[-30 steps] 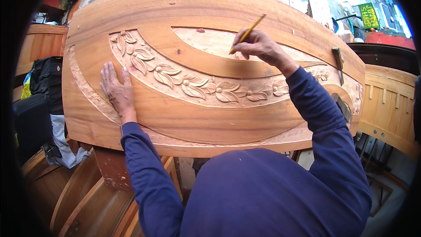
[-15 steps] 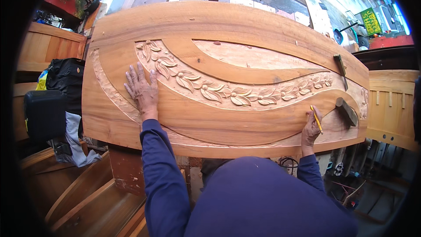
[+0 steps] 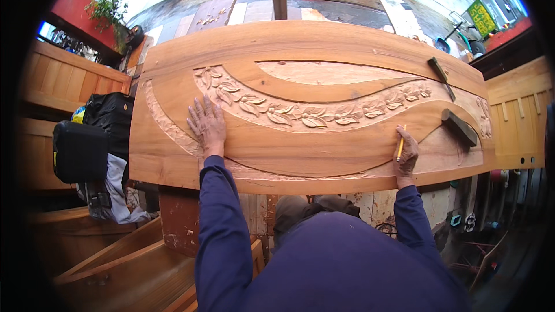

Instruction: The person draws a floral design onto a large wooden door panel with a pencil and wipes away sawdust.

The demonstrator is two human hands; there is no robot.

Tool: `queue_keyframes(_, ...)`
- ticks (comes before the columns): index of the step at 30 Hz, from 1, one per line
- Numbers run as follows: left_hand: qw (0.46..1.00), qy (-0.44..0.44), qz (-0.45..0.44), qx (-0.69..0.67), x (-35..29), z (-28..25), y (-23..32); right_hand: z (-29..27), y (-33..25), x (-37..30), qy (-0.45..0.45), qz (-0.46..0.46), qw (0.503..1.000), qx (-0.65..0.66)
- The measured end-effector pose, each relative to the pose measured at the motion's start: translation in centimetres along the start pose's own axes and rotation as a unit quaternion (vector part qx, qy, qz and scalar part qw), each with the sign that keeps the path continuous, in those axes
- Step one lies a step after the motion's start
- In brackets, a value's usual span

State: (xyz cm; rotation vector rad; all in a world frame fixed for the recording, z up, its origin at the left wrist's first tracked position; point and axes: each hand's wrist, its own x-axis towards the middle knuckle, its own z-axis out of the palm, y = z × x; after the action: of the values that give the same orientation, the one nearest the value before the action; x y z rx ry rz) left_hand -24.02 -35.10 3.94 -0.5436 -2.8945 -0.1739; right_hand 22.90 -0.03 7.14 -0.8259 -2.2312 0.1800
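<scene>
So we've got this big carved wooden panel (image 3: pixel 289 153) lying flat in front of us, above a reddish-brown support (image 3: pixel 178 219). Our left hand (image 3: pixel 208 128) is spread palm-down on the smooth wood near the left end, holding nothing. Our right hand (image 3: pixel 407 156) is curled around a yellow pencil (image 3: pixel 400 149) near the front edge.

Handling-wise, we'd guess the panel is heavy and totally stiff, so grab it by the long outer edges at both ends. Keep fingers off the leaf-and-petal relief (image 3: pixel 313 117); those thin raised tips look chippable. The pencil should be light, easy to pinch mid-shaft.

Texture's lovely: warm brown grain on the raised curves, paler, rougher tool-marked recesses. A chisel-like tool (image 3: pixel 439 70) and a dark wooden block (image 3: pixel 459 128) sit toward the right end.
</scene>
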Motion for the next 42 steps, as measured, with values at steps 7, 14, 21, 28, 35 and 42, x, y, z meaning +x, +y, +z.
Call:
queue_keyframes(7, 0.999, -0.011, -0.004, 0.042, -4.6, -0.4, 0.8, 0.4, 0.5, -0.5, -0.004, 0.026, 1.0, 0.014)
queue_keyframes(14, 0.999, -0.005, 0.015, 0.048, -9.7, -1.6, 3.1, 0.0, 1.7, -1.4, -0.104, 0.015, 0.994, -0.001)
queue_keyframes(21, 0.999, 0.004, 0.029, 0.041, -15.9, -2.3, 4.6, 0.2, 1.7, -1.5, -0.106, 0.016, 0.993, 0.044)
queue_keyframes(28, 0.994, -0.026, 0.092, 0.052, -21.8, -3.9, 8.7, 0.0, 2.8, -2.1, -0.151, 0.014, 0.987, 0.051)
queue_keyframes(35, 0.979, 0.014, 0.192, -0.065, -27.3, -5.2, 9.7, -2.4, 0.6, -5.2, -0.172, -0.02, 0.985, 0.013)
queue_keyframes(42, 0.963, -0.015, 0.238, -0.124, -29.7, -7.8, 10.5, -4.9, -1.4, -7.0, -0.101, 0.001, 0.991, 0.091)
